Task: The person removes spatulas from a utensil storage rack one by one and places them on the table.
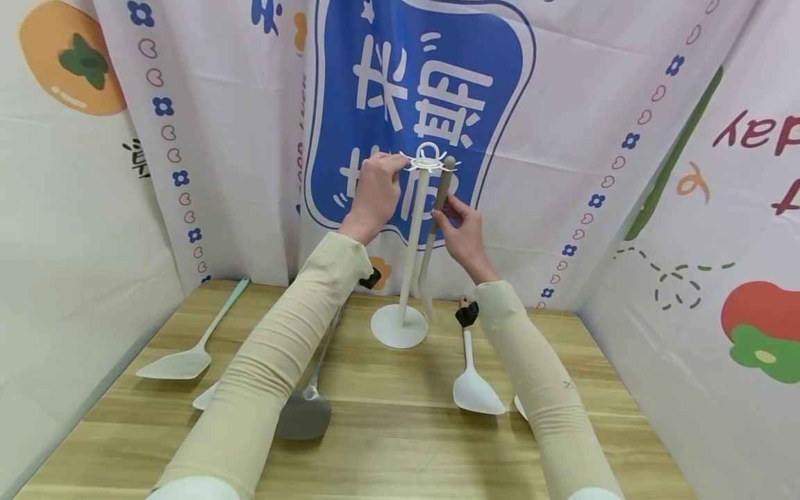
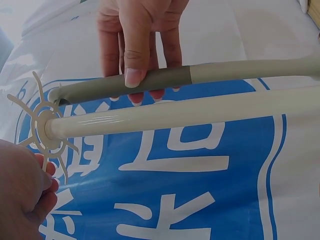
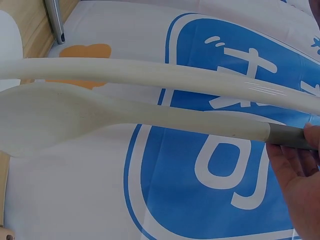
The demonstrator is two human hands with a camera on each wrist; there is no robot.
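A cream utensil rack stands on a round base near the back of the table, with a ring of hooks at its top. At the ring's left side, my left hand pinches one hook between thumb and fingers. My right hand grips the grey-green handle of a cream cooking spoon, which hangs head down beside the pole. The handle's top is right at the hooks; whether it is caught on one I cannot tell. In the right wrist view the oval spoon head shows beside the pole.
On the wooden table lie a turner with a green handle at left, a steel ladle partly behind my left sleeve, and a white turner at right. Both sleeves partly cover other white utensils. Printed cloth hangs behind.
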